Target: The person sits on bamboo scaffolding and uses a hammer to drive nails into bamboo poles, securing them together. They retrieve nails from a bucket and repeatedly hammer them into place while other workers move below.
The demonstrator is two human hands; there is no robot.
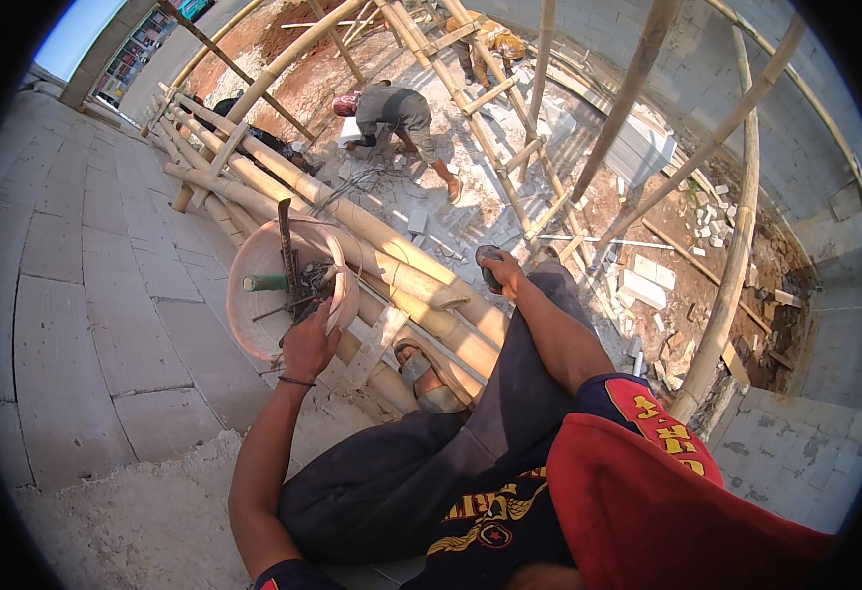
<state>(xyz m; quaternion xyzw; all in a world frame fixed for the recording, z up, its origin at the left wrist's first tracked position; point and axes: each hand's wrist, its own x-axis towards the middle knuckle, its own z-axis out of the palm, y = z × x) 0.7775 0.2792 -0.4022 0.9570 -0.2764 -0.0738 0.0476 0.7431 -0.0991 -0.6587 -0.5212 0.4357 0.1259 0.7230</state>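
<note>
Red cloth (647, 511) is cut off below. At the bucket (246, 254) beside bamboo poles (397, 246), the left hand (310, 339)'s grip is hidden and cannot be told; an indistinct dark object (488, 267) is clasped by the right hand (506, 272).

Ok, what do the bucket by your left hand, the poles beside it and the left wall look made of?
Bucket: probably plastic, dull pinkish, with a thin rounded wall.
Bamboo poles: natural cane, smooth and yellowish; ring-like nodes suggest it.
Block wall: likely lightweight concrete, matte pale grey, with large flat blocks and thin joints; exact mix unclear.
</note>
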